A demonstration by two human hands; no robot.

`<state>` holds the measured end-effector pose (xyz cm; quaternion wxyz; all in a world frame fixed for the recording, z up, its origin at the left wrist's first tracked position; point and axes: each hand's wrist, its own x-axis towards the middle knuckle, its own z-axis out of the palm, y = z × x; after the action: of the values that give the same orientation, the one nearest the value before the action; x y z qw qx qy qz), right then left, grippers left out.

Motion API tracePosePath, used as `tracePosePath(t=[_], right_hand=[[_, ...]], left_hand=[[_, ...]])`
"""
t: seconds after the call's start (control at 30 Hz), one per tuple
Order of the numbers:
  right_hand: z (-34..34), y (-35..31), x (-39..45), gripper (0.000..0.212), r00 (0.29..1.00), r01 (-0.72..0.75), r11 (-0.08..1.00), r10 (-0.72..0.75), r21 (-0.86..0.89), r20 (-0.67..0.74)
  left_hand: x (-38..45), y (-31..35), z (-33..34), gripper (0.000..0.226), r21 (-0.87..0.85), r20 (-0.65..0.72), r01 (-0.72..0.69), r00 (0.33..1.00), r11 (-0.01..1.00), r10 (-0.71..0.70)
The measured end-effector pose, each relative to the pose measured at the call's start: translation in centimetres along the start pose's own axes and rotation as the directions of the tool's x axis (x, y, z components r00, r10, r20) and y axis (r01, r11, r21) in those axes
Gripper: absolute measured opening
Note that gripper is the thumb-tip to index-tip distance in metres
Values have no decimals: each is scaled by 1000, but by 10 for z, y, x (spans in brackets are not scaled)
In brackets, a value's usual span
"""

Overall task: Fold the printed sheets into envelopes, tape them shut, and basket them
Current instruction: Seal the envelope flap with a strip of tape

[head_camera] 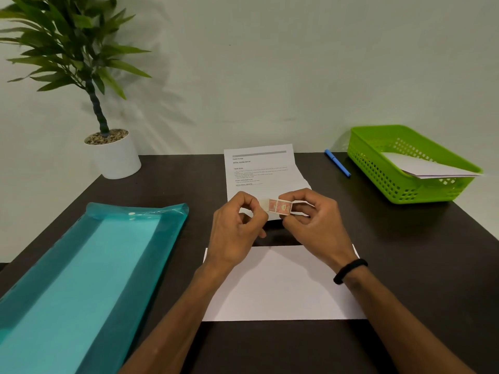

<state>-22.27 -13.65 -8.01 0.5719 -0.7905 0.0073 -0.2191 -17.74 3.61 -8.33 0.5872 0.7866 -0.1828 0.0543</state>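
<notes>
A folded white sheet (280, 287) lies flat on the dark table in front of me. Above its far edge, my right hand (313, 222) pinches a small pink roll of tape (280, 205). My left hand (237, 225) pinches the loose end of the tape at the roll's left side. Behind my hands lies a printed sheet (259, 168), unfolded and creased. A green basket (405, 168) at the far right holds a folded white envelope (426, 166).
A teal plastic folder (89, 273) covers the left of the table. A blue pen (337, 163) lies between the printed sheet and the basket. A potted plant (113, 155) stands at the back left corner, against the wall.
</notes>
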Motion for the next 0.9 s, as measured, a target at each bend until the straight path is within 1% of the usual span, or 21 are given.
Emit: tracePosePath(t=[0.1,0.17,0.23,0.3,0.37,0.53,0.6,0.67,0.7,0.77,0.83,0.9], right_hand=[[-4,0,1,24,999,-22,1000,22,-8,26],[-7,-1,1,23,999,-26,999,28,-40,46],[-10,-1,2,23,997,-19,998,24,-67,69],[-12,-1,2,22,997,-13,997,19,-81,80],[-13,-1,3,21,997,-8,995,16,-101,81],[-13,-2,2,19,994,6,987,12,-163,110],[-14,-3,1,19,994,18,981,3,-192,109],[-17,-5,1,20,995,45,961,-19,-273,98],[-19,-5,1,22,994,72,937,-39,-341,103],[-19,-6,0,27,986,120,878,-53,-463,157],[-19,-6,0,29,976,127,840,-11,-528,216],[-19,-6,0,35,971,107,825,34,-555,238]], left_hand=[[1,-3,-1,8,26,-13,12,1000,1000,-11],[2,-6,-2,9,79,-22,8,1000,997,-7],[2,-8,-3,12,188,-27,-30,999,982,36],[3,-10,-5,15,320,-20,-82,995,944,93],[3,-11,-6,17,393,-29,-102,992,914,123],[5,-13,-7,14,424,-55,-99,989,900,135],[6,-13,-8,13,394,-72,-75,991,916,112],[7,-11,-10,15,361,-96,-59,990,931,100],[7,-10,-11,16,365,-108,-69,987,928,116],[6,-7,-12,17,413,-117,-111,978,904,174],[3,-5,-12,17,460,-83,-155,973,874,216],[1,-4,-12,17,498,-29,-215,964,840,264]])
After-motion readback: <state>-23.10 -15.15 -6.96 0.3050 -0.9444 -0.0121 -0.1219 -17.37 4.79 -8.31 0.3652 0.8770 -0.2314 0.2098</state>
